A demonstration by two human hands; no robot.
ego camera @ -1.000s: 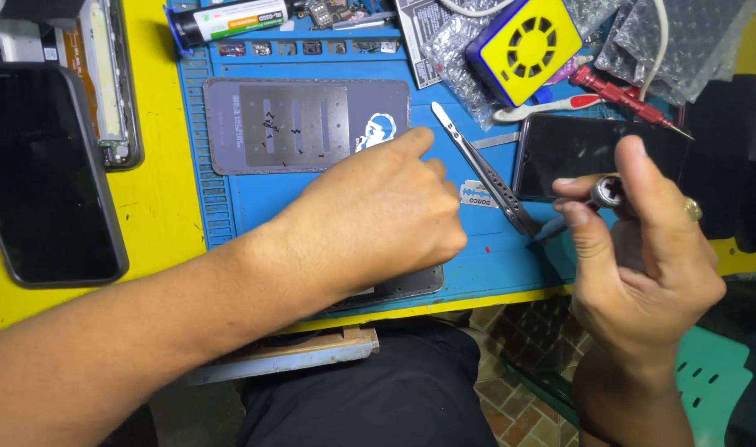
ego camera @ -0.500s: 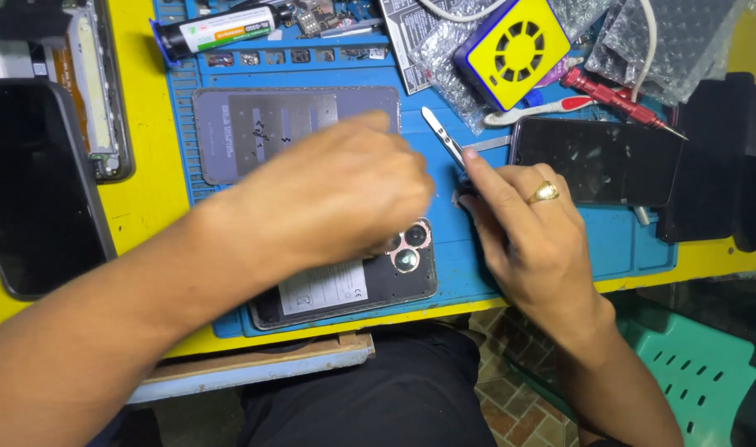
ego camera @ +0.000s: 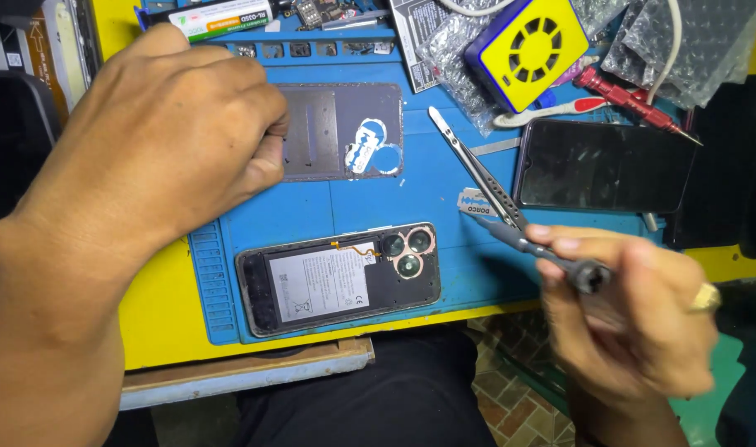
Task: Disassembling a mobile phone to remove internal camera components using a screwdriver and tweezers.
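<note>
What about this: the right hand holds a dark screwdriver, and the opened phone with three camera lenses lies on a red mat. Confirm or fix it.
One detail is wrong: the mat is blue, not red, as the head view shows. The right hand does hold a dark screwdriver, and the opened phone with three camera lenses lies on that blue mat.

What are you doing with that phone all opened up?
A person sits at a blue work mat on a yellow table. An opened phone lies on the mat with its back off, so its battery and three camera lenses show. The left hand rests on the grey back cover higher up the mat. The right hand holds a dark screwdriver just right of the phone. Tweezers, a razor blade and another phone lie nearby.
</note>
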